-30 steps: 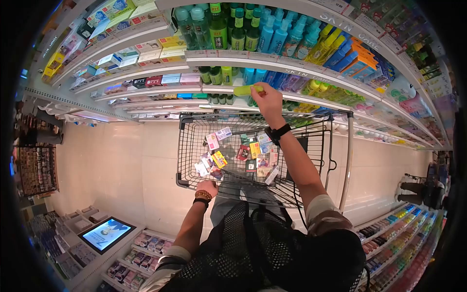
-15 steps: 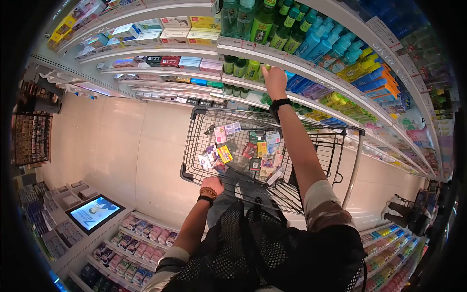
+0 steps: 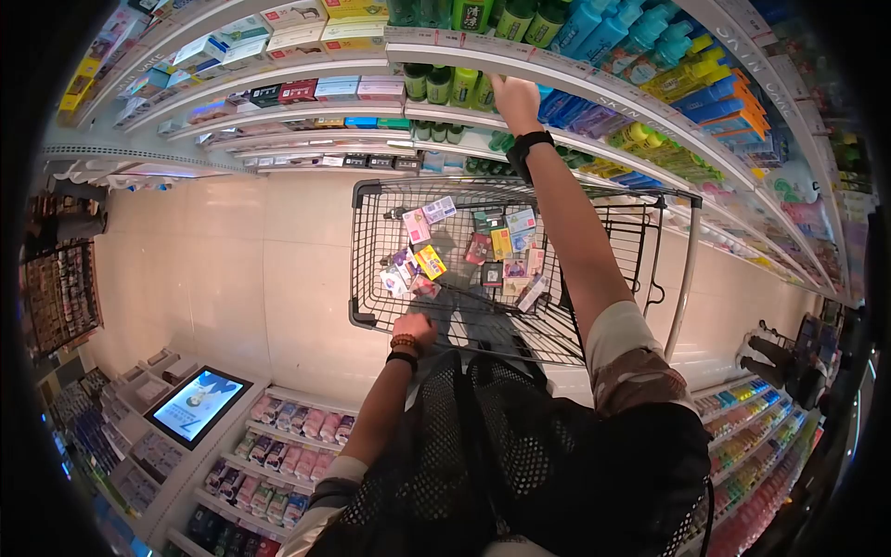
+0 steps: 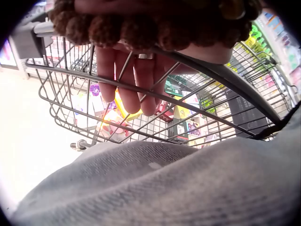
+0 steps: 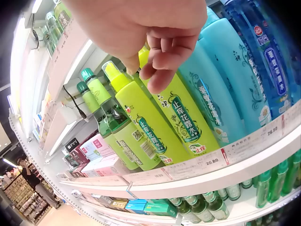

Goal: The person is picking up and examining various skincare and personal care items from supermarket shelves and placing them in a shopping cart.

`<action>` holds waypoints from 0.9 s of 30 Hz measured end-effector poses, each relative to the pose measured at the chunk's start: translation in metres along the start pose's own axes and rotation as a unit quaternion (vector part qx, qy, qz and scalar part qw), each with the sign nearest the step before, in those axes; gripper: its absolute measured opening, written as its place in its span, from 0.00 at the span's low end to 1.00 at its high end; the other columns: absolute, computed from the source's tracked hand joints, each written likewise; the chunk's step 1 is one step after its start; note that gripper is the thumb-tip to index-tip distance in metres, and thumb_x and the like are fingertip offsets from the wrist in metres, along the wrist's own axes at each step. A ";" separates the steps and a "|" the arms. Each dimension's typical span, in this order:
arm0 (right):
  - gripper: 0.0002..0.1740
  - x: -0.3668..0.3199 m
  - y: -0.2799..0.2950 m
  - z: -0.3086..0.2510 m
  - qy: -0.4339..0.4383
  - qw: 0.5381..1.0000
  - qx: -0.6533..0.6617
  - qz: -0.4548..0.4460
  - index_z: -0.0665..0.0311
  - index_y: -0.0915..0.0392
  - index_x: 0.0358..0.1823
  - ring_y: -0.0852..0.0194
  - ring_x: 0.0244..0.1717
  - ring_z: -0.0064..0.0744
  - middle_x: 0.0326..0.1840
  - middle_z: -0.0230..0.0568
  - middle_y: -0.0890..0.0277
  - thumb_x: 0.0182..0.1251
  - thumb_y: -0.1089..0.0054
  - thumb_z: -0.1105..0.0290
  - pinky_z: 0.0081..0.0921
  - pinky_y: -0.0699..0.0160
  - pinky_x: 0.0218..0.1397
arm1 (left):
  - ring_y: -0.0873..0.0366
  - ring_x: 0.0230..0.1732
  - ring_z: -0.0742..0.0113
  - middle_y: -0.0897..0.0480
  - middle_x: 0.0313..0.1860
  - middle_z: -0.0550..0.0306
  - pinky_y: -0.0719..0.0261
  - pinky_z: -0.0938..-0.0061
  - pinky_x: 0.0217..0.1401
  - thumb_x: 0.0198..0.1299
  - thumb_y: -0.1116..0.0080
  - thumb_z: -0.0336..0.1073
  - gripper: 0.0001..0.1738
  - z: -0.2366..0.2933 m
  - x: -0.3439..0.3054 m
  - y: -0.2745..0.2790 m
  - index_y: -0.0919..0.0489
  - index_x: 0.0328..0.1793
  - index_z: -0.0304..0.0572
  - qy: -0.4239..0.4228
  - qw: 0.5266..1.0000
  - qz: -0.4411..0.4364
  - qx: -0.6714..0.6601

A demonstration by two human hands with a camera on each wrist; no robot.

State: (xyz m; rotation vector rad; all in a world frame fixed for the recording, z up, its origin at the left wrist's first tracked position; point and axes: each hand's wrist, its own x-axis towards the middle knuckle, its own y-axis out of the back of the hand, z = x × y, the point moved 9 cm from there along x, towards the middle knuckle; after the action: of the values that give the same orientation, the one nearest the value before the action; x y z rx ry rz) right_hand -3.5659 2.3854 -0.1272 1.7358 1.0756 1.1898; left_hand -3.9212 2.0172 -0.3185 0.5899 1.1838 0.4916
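Note:
At the shelf, my right hand [image 3: 517,102] [image 5: 155,42] pinches the top of a yellow-green spray bottle [image 5: 181,113]. That bottle stands upright on the shelf, between a matching bottle [image 5: 141,122] and pale blue ones [image 5: 204,94]; its cap is partly hidden by the fingers. My left hand [image 3: 414,330] [image 4: 134,80] is hooked over the near side rim of the wire shopping cart [image 3: 354,251], with its fingers hanging on the inner side of the wires. Several small boxes lie in the cart, among them a yellow one [image 3: 430,262] and a pink one [image 3: 415,226].
Shelves [image 3: 557,65] of bottles and boxes run along the far side of the cart. Behind on the left are a lit screen [image 3: 198,406] and low shelves of packets [image 3: 278,455]. Another person [image 3: 789,357] is at the far right. Pale floor [image 3: 213,269] extends left of the cart.
My right hand has carried a yellow-green item up and left to the row of yellow-green bottles. The left hand stays on the cart rim while the view has shifted.

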 end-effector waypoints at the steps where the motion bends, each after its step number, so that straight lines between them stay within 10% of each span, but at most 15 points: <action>1: 0.16 -0.003 -0.008 0.008 -0.052 0.995 0.053 -0.063 0.58 0.14 0.48 0.21 0.22 0.48 0.21 0.42 0.20 0.72 0.40 0.56 0.41 0.18 0.36 | 0.14 0.43 0.45 0.12 0.37 0.46 0.16 0.54 0.50 0.61 0.46 0.49 0.17 -0.001 0.001 -0.001 0.12 0.39 0.50 0.000 1.000 -0.002 0.002; 5: 0.12 -0.092 0.069 -0.006 -0.009 0.969 0.204 0.139 0.59 0.14 0.51 0.27 0.16 0.36 0.19 0.42 0.23 0.72 0.38 0.64 0.35 0.29 0.23 | 0.13 0.45 0.46 0.11 0.39 0.46 0.16 0.54 0.52 0.60 0.46 0.50 0.17 0.000 -0.004 0.003 0.11 0.42 0.52 -0.002 1.000 -0.017 0.003; 10: 0.16 -0.295 0.056 0.046 -0.122 0.948 0.126 -0.267 0.59 0.18 0.53 0.16 0.33 0.50 0.30 0.46 0.16 0.69 0.39 0.60 0.42 0.18 0.35 | 0.14 0.46 0.48 0.12 0.40 0.45 0.16 0.55 0.51 0.59 0.45 0.51 0.18 -0.017 0.000 -0.008 0.11 0.42 0.53 0.008 1.000 -0.018 0.025; 13: 0.40 -0.463 0.071 0.077 -0.025 0.835 0.054 -0.547 0.61 0.24 0.62 0.18 0.51 0.56 0.46 0.57 0.16 0.53 0.28 0.43 0.48 0.20 0.55 | 0.14 0.46 0.48 0.12 0.40 0.46 0.16 0.54 0.51 0.60 0.46 0.51 0.18 -0.015 -0.001 -0.001 0.10 0.41 0.53 0.001 0.999 -0.018 0.034; 14: 0.49 -0.527 0.073 0.083 -0.053 0.724 0.018 -0.687 0.57 0.29 0.70 0.25 0.62 0.60 0.58 0.57 0.21 0.49 0.26 0.39 0.50 0.24 0.64 | 0.14 0.46 0.47 0.12 0.40 0.46 0.16 0.54 0.51 0.60 0.46 0.50 0.18 -0.016 -0.002 0.005 0.10 0.41 0.53 -0.003 0.999 -0.019 0.035; 16: 0.58 -0.592 0.094 0.071 -0.012 0.732 -0.033 -0.681 0.60 0.31 0.72 0.29 0.65 0.65 0.62 0.56 0.24 0.40 0.21 0.37 0.55 0.26 0.66 | 0.14 0.45 0.47 0.12 0.39 0.46 0.17 0.54 0.52 0.62 0.49 0.49 0.18 -0.019 -0.003 0.007 0.11 0.40 0.52 -0.022 0.999 -0.015 0.032; 19: 0.32 -0.606 0.096 0.053 -0.109 0.892 -0.009 -0.438 0.60 0.23 0.59 0.20 0.55 0.54 0.52 0.50 0.18 0.54 0.26 0.55 0.47 0.20 0.57 | 0.14 0.45 0.46 0.12 0.39 0.46 0.17 0.53 0.52 0.62 0.50 0.49 0.18 -0.033 -0.008 -0.003 0.11 0.40 0.52 -0.029 0.999 -0.008 0.030; 21: 0.16 -0.609 0.082 0.045 -0.133 0.902 -0.037 -0.410 0.57 0.16 0.44 0.15 0.39 0.49 0.36 0.48 0.15 0.56 0.32 0.59 0.42 0.16 0.44 | 0.14 0.44 0.46 0.12 0.39 0.47 0.17 0.53 0.51 0.63 0.51 0.48 0.18 -0.039 -0.015 0.004 0.12 0.42 0.51 -0.051 0.998 0.016 0.025; 27: 0.24 -0.610 0.066 -0.019 -0.103 0.909 0.028 -0.403 0.52 0.15 0.55 0.15 0.43 0.50 0.39 0.47 0.13 0.59 0.34 0.53 0.44 0.17 0.47 | 0.15 0.46 0.43 0.12 0.42 0.47 0.19 0.52 0.53 0.63 0.56 0.50 0.21 -0.088 -0.018 0.001 0.11 0.43 0.55 -0.124 0.991 0.006 0.056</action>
State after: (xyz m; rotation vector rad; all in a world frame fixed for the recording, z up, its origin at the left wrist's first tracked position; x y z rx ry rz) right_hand -3.6983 1.7991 -0.2531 1.1956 1.4891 0.4453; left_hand -4.0106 2.0207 -0.3281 0.7335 0.9748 0.3523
